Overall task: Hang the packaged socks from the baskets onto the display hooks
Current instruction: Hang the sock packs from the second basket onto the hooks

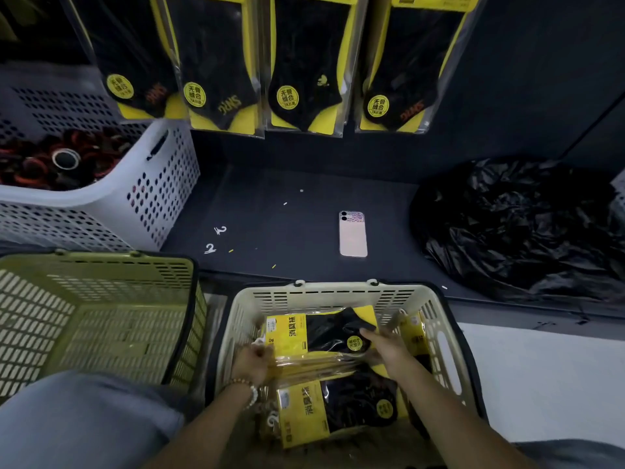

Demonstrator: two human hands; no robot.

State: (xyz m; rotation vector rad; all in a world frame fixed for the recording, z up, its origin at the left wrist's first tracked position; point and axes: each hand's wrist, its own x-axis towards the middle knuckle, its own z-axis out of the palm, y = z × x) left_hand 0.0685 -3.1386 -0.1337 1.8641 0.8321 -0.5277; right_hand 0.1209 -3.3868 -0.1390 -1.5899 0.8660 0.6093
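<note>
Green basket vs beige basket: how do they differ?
The green basket shows nothing inside; the beige basket holds sock packs. The left hand and right hand grip packs in the beige basket; neither touches the green basket. Both have slotted plastic walls.

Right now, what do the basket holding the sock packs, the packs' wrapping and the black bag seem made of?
The beige basket looks like rigid moulded plastic, matte: slotted walls, rounded rim. The sock packs are wrapped in clear glossy film, probably over yellow printed card; it glares and creases. The black bag seems thin shiny plastic film, heavily crinkled.
</note>
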